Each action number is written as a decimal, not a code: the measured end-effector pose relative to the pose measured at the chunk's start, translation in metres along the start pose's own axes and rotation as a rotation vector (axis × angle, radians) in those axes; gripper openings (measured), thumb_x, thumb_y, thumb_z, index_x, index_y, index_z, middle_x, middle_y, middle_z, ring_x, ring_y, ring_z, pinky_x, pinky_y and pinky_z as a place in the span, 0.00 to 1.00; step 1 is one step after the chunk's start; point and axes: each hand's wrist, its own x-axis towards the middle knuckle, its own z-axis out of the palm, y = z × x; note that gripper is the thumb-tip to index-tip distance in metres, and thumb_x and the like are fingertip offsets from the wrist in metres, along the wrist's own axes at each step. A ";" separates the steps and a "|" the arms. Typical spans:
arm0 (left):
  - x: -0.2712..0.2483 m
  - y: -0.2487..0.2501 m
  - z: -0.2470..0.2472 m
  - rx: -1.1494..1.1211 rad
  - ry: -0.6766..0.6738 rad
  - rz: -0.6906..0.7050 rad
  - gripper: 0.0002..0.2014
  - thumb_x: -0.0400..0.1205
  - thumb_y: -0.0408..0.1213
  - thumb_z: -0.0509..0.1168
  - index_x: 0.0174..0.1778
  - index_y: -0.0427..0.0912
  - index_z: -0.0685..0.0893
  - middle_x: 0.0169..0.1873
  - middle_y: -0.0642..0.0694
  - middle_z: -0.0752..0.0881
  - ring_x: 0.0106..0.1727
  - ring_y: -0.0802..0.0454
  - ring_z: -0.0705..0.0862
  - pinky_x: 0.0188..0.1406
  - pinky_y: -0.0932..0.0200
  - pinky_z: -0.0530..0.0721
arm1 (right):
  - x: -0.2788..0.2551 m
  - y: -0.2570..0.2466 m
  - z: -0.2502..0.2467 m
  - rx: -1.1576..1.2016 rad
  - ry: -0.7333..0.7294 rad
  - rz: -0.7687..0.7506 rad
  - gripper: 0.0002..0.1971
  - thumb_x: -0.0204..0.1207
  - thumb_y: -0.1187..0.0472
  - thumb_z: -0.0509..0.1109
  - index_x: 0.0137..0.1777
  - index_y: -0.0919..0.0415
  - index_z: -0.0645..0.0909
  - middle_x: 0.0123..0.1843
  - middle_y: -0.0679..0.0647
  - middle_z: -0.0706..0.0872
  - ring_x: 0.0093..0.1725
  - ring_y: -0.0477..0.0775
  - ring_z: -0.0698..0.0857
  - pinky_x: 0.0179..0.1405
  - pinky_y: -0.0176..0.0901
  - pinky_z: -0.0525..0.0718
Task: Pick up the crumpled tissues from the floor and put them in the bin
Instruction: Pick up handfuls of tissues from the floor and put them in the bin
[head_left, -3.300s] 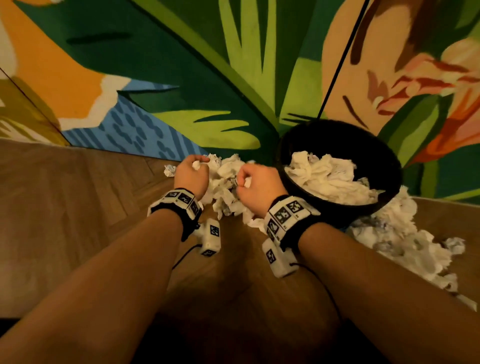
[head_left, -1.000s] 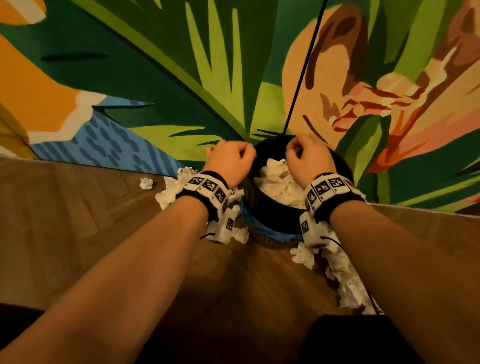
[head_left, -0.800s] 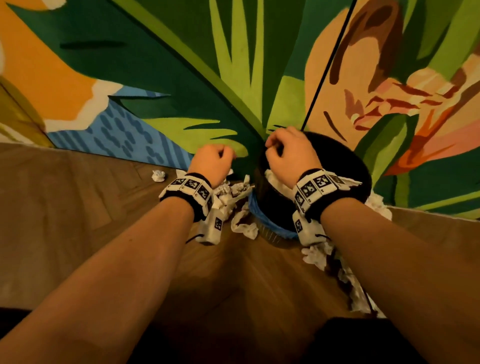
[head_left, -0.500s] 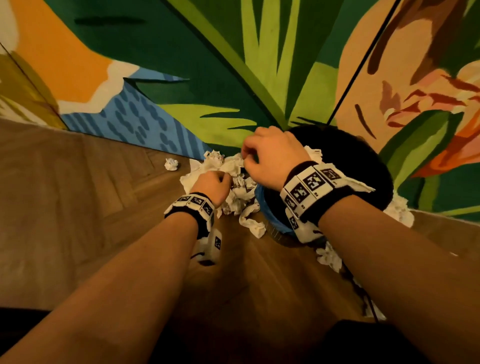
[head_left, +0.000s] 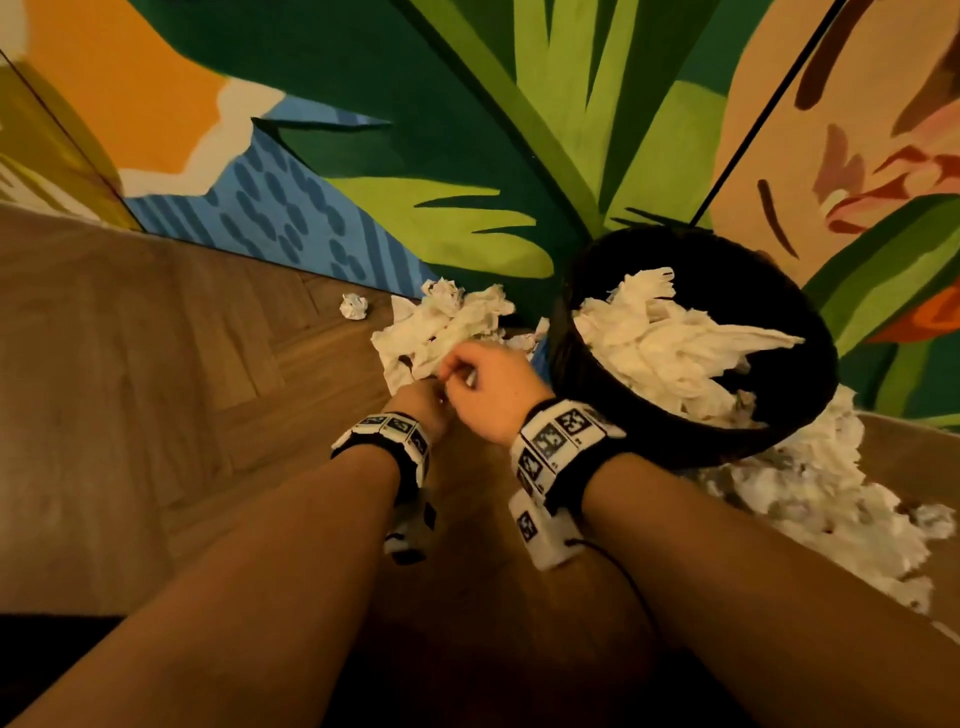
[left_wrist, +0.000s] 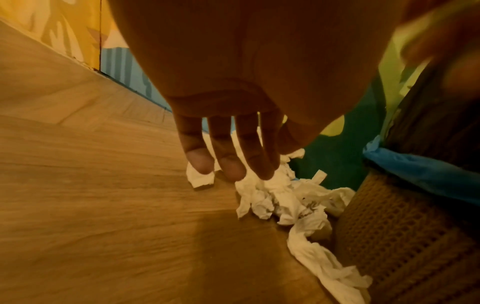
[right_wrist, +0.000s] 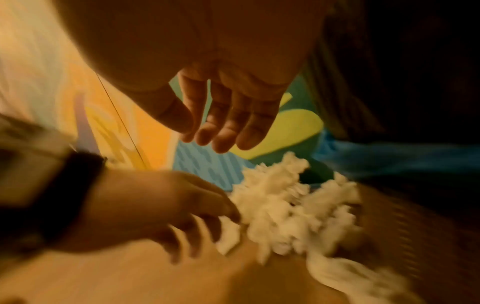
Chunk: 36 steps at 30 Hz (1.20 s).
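your left hand (left_wrist: 228, 144) reaches down to the wooden herringbone floor (head_left: 156, 395) with its fingers straight and slightly spread, the fingertips (left_wrist: 200, 164) touching the near edge of the heap of crumpled white tissues (head_left: 441, 322) that lies to the left of the bin. it holds nothing yet. your right hand (head_left: 493, 389) hovers just above the same heap, its fingers loosely bent and empty, as the right wrist view shows, though that view is blurred.

the round black-lined woven wicker bin (head_left: 810, 364), with a blue bag edge showing below its rim in the left wrist view, stands against the painted leaf-pattern wall (head_left: 467, 104). it already holds a good mound of white tissues (head_left: 670, 338), heaped close to the rim.

so the job looks partly done, perhaps around half. what remains: the heap under your hands, one small tissue ball (head_left: 354, 305) lying apart to the left near the wall, a twisted strand of tissue (left_wrist: 317, 253) trailing along the foot of the bin, and a large spread of tissues (head_left: 831, 509) on the floor to the right of the bin. that right-hand spread looks the biggest share left, and the bin may need pressing down to take it all.
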 end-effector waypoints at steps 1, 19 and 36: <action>0.000 -0.004 0.002 0.004 -0.008 -0.009 0.15 0.84 0.39 0.61 0.65 0.40 0.82 0.62 0.37 0.85 0.63 0.38 0.83 0.54 0.57 0.78 | 0.001 0.017 0.007 -0.046 -0.017 0.048 0.06 0.78 0.61 0.66 0.50 0.50 0.82 0.52 0.50 0.84 0.48 0.51 0.82 0.54 0.51 0.85; 0.035 0.016 0.043 0.010 -0.134 0.069 0.25 0.84 0.40 0.59 0.78 0.57 0.65 0.64 0.37 0.83 0.60 0.37 0.84 0.58 0.45 0.84 | 0.032 0.127 0.044 -0.542 -0.266 0.219 0.18 0.79 0.54 0.64 0.69 0.46 0.75 0.71 0.56 0.71 0.71 0.62 0.72 0.69 0.56 0.76; 0.047 0.002 0.069 -0.191 0.153 0.018 0.13 0.85 0.45 0.59 0.61 0.44 0.80 0.66 0.41 0.79 0.63 0.43 0.82 0.61 0.52 0.81 | 0.006 0.163 0.082 -0.020 -0.021 0.378 0.16 0.87 0.62 0.56 0.67 0.67 0.79 0.67 0.65 0.79 0.68 0.64 0.77 0.65 0.45 0.72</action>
